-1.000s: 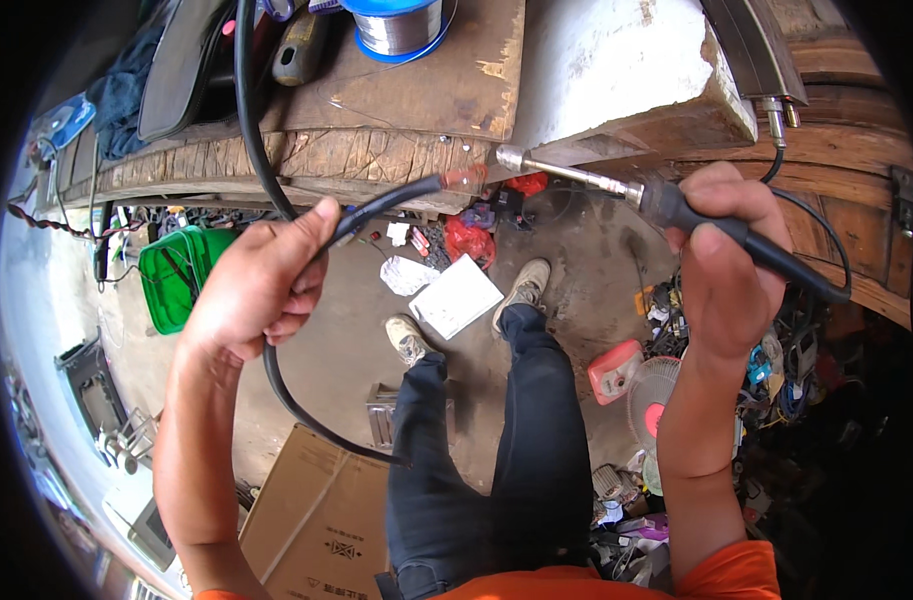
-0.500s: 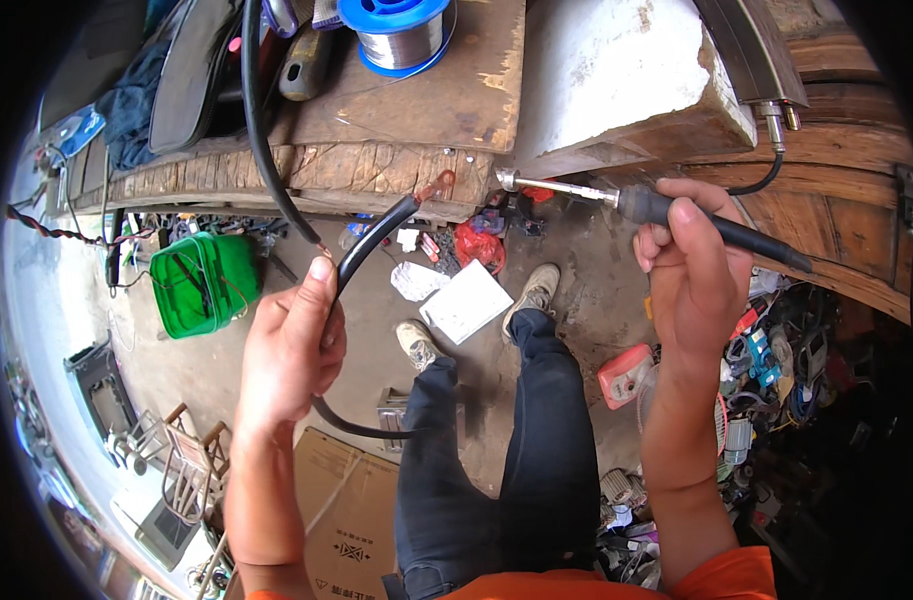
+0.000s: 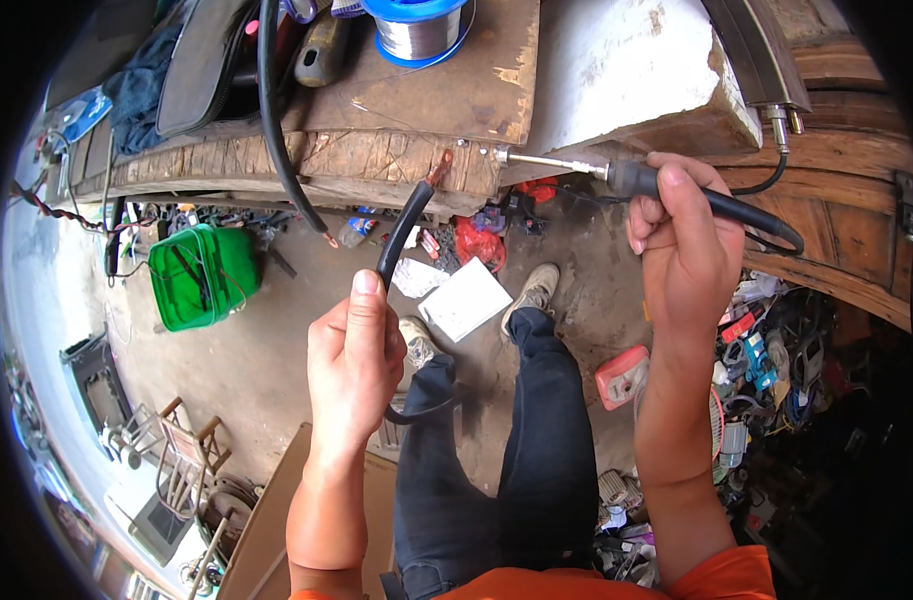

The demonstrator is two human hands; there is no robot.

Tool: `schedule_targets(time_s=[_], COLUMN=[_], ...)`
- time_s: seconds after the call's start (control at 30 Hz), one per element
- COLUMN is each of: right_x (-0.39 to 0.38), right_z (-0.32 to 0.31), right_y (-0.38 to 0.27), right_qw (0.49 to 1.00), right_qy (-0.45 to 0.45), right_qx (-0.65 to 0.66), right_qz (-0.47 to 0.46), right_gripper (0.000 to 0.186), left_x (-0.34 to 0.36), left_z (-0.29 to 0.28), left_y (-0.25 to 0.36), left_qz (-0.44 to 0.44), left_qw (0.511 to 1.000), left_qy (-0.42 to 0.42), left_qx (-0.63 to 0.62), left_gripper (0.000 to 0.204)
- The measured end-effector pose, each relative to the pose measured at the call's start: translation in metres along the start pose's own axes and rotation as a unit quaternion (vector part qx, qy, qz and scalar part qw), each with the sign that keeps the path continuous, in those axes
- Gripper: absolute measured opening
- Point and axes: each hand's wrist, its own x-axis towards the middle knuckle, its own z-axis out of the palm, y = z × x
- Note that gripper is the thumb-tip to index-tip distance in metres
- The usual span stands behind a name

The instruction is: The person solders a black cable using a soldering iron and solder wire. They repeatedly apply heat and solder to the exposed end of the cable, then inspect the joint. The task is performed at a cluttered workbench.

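Left fingers (image 3: 366, 308) clamp a black cable (image 3: 404, 234), right fingers (image 3: 683, 205) grip the soldering iron (image 3: 631, 179).

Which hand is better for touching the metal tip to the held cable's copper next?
Probably the right hand: it holds the black-handled tool with a silver metal rod, pointing toward the bare reddish copper end. The left hand grips the thick black cable.

Green bucket (image 3: 183, 312), wooden chair (image 3: 183, 443), brown cardboard (image 3: 376, 505), red plastic bag (image 3: 478, 245)
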Motion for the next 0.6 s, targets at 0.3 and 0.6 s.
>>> schedule_targets(time_s=[0.3,0.6], right_x=[0.006,0.008], right_z=[-0.001,-0.002], right_y=[0.011,0.015], right_qw=[0.999,0.995], right_qy=[-0.005,-0.008], right_qx=[0.046,0.096], right_qz=[0.020,0.039], right_gripper=[0.024,0.021], left_x=[0.000,0.001], left_z=[0.013,0.019], left_y=[-0.002,-0.008], left_qz=[0.001,0.027], left_qw=[1.000,1.000], left_qy=[-0.008,0.009], left_qx=[-0.014,0.007], left_gripper=[0.057,0.055])
